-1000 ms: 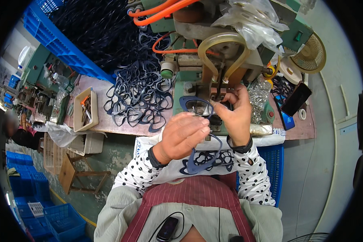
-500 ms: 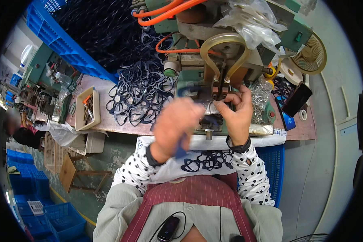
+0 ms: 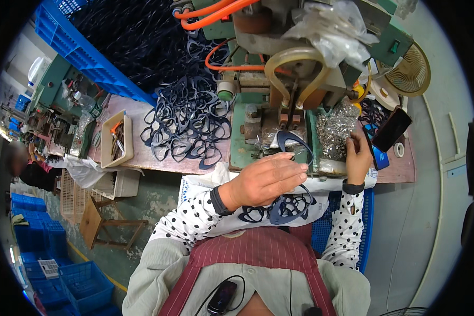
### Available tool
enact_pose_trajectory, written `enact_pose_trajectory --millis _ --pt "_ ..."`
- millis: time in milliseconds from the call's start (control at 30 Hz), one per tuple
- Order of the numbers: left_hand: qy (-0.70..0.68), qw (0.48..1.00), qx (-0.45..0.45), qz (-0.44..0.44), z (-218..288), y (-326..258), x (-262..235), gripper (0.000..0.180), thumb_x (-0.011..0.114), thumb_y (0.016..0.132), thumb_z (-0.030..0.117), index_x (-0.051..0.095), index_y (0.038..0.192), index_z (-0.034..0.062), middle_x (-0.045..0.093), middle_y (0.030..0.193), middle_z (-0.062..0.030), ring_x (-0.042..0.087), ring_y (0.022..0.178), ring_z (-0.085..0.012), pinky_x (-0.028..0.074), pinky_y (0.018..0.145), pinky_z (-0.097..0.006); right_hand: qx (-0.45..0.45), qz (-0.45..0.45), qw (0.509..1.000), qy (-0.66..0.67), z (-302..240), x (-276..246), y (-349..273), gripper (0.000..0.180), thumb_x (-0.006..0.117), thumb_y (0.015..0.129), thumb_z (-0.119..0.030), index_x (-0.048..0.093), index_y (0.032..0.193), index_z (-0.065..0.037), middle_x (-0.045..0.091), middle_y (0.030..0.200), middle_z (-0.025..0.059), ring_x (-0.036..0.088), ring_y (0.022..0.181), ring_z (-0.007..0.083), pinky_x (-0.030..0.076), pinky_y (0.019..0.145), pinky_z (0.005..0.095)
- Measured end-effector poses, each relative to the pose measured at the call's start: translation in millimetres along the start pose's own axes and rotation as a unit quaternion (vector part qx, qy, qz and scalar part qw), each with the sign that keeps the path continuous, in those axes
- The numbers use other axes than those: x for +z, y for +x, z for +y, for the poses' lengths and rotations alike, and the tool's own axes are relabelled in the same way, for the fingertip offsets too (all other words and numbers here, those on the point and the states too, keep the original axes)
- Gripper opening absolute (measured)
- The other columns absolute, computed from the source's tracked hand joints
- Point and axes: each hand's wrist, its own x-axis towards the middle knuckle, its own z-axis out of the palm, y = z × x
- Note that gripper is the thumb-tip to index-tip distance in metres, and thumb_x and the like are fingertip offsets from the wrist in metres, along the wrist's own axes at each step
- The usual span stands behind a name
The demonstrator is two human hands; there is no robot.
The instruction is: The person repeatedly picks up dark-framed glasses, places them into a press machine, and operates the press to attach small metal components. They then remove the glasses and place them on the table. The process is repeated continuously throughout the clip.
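My left hand grips a dark blue eyeglass frame, held up in front of the green press machine. More dark blue frames lie in my lap just below that hand. My right hand rests to the right at the machine's edge, next to a heap of small shiny metal parts; whether it holds anything is hidden. A pile of several dark blue frames lies on the bench to the left of the machine.
A tan tray with tools sits on the bench's left end. A black phone and a tape roll lie at the right. A blue crate of dark frames stands behind. Another person sits far left. A wooden stool stands below.
My left hand lifted off the machine and now holds one frame in front of it. My right hand moved right, away from the press, to the pile of metal parts.
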Motion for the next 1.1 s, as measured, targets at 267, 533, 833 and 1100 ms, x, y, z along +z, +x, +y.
enact_pose_trajectory --millis 267,533,833,1100 --pt "-0.006 1.000 -0.001 0.012 1 1 2 0.039 0.057 0.080 -0.003 0.062 0.118 -0.0003 0.063 0.119 -0.0162 0.064 0.104 -0.0291 0.050 0.097 -0.048 -0.075 -0.099 0.950 -0.285 -10 12 -18 0.018 0.070 0.081 -0.015 0.065 0.093 -0.003 0.065 0.085 0.0164 0.062 0.083 0.0362 0.048 0.073 0.0425" --pt "0.101 0.989 -0.071 0.080 12 -30 3 0.032 0.064 0.082 0.006 0.066 0.113 0.0103 0.064 0.115 -0.0095 0.063 0.097 -0.0246 0.048 0.086 -0.042 -0.009 -0.038 0.995 -0.093 5 14 -8 0.010 0.065 0.085 -0.011 0.063 0.090 -0.002 0.065 0.079 0.0117 0.062 0.070 0.0258 0.049 0.067 0.0360" --pt "0.348 0.821 -0.446 -0.079 -33 -118 -55 0.010 0.070 0.074 0.011 0.070 0.083 0.0054 0.058 0.080 -0.0121 0.058 0.075 -0.0328 0.046 0.066 -0.042 0.051 0.011 0.996 -0.071 11 15 -15 0.013 0.065 0.088 -0.015 0.068 0.097 -0.005 0.067 0.082 0.0112 0.065 0.072 0.0224 0.050 0.067 0.0324" --pt "0.312 0.848 -0.396 -0.161 -14 -157 -86 0.020 0.072 0.068 0.008 0.070 0.088 0.0084 0.059 0.102 -0.0126 0.056 0.092 -0.0318 0.047 0.079 -0.041 -0.035 0.044 0.995 -0.086 6 15 -13 0.012 0.068 0.084 -0.005 0.073 0.095 -0.005 0.069 0.087 0.0111 0.065 0.081 0.0258 0.051 0.075 0.0323"
